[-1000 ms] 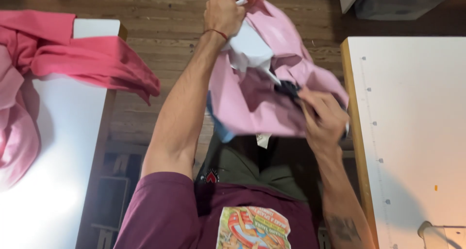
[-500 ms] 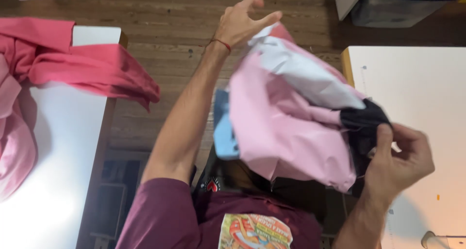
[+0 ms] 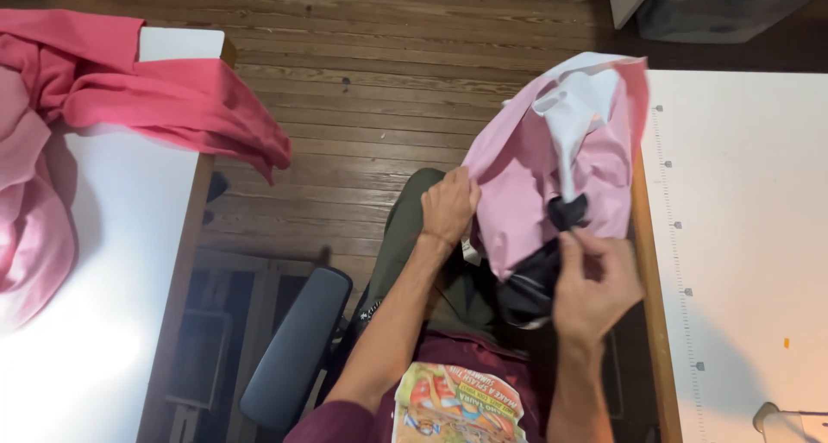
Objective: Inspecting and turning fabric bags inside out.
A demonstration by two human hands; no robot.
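Pink garment (image 3: 526, 193) sits bunched in mid-air above the person's lap, between the two white tables, its upper edge leaning over the wooden edge of the right table (image 3: 742, 236). White lining or panel (image 3: 573, 115) shows near the top of the bundle; dark black section (image 3: 526, 288) hangs at the bottom.

Left hand (image 3: 448, 206): closed on the left edge of the pink fabric, knuckles up, just above the olive trousers (image 3: 405, 236).

Right hand (image 3: 595, 279): fingers pinching the black part where it meets the pink, thumb side toward the bundle. Both hands gripping cloth, neither slack.

Surroundings:
- Left table (image 3: 103, 322), white top, carries a heap of red-pink fabric (image 3: 155, 98); one corner droops off the table edge over the floor. Paler pink cloth (image 3: 34, 210) lies beside it at far left.
- Right table has a row of small marks running down its left margin.
- Chair armrest (image 3: 293, 348), dark grey, angled below the left forearm.
- Wooden plank floor (image 3: 388, 81) between the tables.
- Grey bin (image 3: 716, 7) at top right, partly cut off.
- Maroon printed shirt (image 3: 457, 408) at bottom centre.
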